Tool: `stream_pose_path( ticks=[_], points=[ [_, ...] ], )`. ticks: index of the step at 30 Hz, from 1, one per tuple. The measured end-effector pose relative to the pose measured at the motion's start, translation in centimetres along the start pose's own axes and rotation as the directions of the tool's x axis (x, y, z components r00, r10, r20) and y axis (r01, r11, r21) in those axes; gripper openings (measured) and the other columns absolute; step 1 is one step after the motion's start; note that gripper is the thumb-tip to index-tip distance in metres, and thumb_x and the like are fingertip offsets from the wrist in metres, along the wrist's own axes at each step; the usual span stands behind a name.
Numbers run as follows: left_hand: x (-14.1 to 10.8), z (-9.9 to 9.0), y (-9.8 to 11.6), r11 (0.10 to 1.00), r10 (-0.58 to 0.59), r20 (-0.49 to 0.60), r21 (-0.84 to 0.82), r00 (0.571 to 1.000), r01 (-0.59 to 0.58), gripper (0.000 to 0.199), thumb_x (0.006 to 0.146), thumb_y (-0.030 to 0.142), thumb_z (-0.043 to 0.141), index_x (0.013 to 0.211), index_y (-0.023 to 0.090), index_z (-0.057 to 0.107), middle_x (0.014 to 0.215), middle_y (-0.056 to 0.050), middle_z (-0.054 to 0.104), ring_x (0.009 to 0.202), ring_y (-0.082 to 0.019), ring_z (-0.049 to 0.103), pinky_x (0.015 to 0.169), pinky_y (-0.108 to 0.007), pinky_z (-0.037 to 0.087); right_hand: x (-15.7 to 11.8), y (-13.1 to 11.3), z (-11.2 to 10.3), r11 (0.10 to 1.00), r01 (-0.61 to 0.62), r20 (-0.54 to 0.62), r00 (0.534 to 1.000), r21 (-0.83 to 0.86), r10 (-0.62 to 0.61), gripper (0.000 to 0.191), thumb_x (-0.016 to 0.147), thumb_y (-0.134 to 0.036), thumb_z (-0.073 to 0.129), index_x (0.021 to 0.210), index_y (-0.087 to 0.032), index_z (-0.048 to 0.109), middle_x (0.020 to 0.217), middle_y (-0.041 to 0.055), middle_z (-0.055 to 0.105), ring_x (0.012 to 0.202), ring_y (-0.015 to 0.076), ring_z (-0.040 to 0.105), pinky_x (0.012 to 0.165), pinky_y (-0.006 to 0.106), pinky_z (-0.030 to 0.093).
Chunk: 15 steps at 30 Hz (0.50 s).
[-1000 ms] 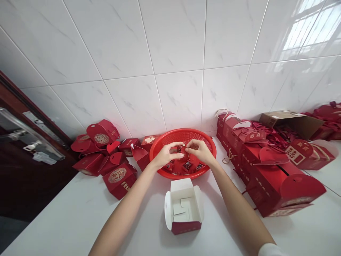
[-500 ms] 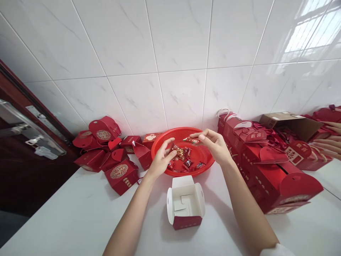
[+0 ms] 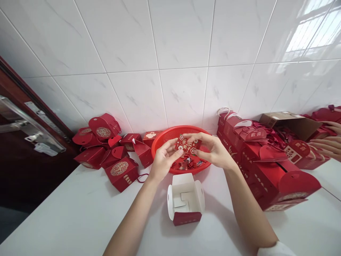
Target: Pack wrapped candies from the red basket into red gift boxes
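- Red packet (possibly two overlapping) (image 3: 188, 145): pale flowers, gold characters, held up above the basket.
- Red basket (image 3: 173, 132): round, perforated.
- Wrapped sweets (image 3: 189, 161): loose inside it.
- Box (image 3: 187, 218): upright, open, white-lined, on the basket's near side.

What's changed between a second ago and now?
Left hand and right hand have moved apart, with printed red packaging now held flat between them; one packet or two, I can't tell. Another person's hand has come in at the right edge. Basket and open white-lined box stayed put.
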<state>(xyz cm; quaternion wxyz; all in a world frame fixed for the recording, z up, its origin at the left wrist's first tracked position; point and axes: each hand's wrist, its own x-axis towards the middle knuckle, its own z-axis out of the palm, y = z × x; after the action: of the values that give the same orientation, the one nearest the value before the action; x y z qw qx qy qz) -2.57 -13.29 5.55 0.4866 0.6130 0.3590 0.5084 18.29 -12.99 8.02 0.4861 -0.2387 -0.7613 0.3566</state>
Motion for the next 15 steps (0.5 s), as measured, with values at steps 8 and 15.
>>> stream_pose_path(
  ticks=[8, 15],
  points=[
    [-0.2, -0.1, -0.1, 0.984, 0.029, -0.006, 0.175, 1.0, -0.027, 0.05, 0.08, 0.042, 0.073, 0.124, 0.019, 0.065, 0.085, -0.004, 0.075, 0.088, -0.023, 0.072, 0.085, -0.037, 0.059, -0.2, 0.0, -0.1, 0.983, -0.047, -0.04, 0.998, -0.179, 0.041, 0.035, 0.087, -0.026, 0.066, 0.122, -0.024, 0.065, 0.121, 0.0069, 0.069, 0.107, 0.0232, 0.067, 0.088, 0.036, 0.057],
    [4.2, -0.4, -2.3, 0.777, -0.368, 0.521, 0.628, 0.77, -0.053, 0.033, 0.081, 0.029, 0.064, 0.112, 0.026, 0.074, 0.111, -0.005, 0.076, 0.101, -0.026, 0.071, 0.089, -0.037, 0.054, -0.7, -1.0, -1.2, 0.971, -0.071, -0.226, 0.974, -0.228, 0.018, 0.048, 0.081, -0.019, 0.066, 0.129, -0.024, 0.06, 0.113, 0.0066, 0.069, 0.11, 0.0222, 0.065, 0.087, 0.031, 0.057]
  ],
)
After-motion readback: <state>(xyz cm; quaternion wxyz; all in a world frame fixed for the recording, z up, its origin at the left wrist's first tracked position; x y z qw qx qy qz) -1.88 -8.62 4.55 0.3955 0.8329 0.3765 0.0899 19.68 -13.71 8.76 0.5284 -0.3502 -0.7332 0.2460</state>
